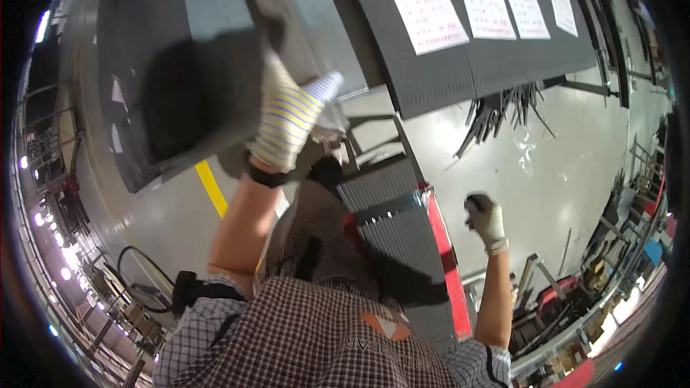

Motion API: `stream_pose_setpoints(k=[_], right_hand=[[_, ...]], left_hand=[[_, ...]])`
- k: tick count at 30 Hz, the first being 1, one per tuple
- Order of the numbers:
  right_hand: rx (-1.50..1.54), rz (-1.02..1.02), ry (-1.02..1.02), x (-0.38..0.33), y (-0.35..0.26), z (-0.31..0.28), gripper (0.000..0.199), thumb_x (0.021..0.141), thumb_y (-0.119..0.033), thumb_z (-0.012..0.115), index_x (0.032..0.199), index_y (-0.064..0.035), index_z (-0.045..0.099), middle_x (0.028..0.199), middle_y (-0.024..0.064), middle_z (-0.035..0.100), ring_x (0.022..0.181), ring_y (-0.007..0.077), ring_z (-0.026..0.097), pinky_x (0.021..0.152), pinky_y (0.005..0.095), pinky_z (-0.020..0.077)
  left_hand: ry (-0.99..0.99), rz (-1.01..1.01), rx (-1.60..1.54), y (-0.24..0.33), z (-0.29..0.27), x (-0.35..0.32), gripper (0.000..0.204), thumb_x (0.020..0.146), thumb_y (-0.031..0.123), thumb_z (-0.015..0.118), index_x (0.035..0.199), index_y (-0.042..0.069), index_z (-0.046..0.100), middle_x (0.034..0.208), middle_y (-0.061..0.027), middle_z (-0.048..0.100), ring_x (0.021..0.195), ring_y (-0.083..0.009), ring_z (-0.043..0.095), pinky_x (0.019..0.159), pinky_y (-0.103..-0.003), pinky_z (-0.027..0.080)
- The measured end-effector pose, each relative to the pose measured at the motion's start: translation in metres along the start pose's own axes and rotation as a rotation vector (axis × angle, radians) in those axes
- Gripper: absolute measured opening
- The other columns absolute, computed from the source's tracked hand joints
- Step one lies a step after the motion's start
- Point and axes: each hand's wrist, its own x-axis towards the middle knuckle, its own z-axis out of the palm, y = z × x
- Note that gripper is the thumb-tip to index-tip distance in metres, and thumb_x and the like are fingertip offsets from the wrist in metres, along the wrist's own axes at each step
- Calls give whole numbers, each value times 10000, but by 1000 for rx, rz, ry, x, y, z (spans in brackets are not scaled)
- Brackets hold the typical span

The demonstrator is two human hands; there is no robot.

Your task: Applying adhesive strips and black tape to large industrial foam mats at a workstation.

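My left hand, in a white knitted glove with yellow and blue stripes, reaches forward over a grey metal bar at the edge of a dark panelled surface. Its thumb stands apart from the fingers, whose tips are blurred; I see nothing held in it. Off to the right and lower down, my right hand, also gloved, is curled round a small dark object whose kind I cannot make out. That hand hangs above the floor, apart from any surface.
Several printed sheets lie on a dark grey ribbed panel ahead. A bunch of thin black strips sticks out from under it. Beside my legs stands a grey ribbed surface with a red edge. Yellow tape marks the floor.
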Motion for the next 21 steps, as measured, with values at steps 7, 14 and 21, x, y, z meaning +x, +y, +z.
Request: stream_pose_setpoints(k=[7,14,21], right_hand=[[203,104,45,-40,67,10,201,925,-39,689,1121,10,690,847,74,710,513,116,626,446,270,507],[106,-260,87,-89,17,16,303,993,-154,639,1231,33,642,1059,128,729,944,176,686,894,325,542],[-984,-460,-240,-184,63,-12,1043,665,-647,863,1440,-59,485,1279,222,647,1177,403,649,998,477,531]], left_hand=[[3,-9,-81,-5,66,24,1315,674,106,908,1600,-81,-7,1536,-286,393,1437,-318,390,1204,-394,328],[240,133,11,4,44,-91,839,850,48,806,1523,-20,310,1396,-181,531,1326,-260,494,1129,-395,419],[-395,-472,-656,-46,27,-209,700,900,284,811,1482,53,499,1417,-75,594,1278,-233,561,1137,-400,407]])
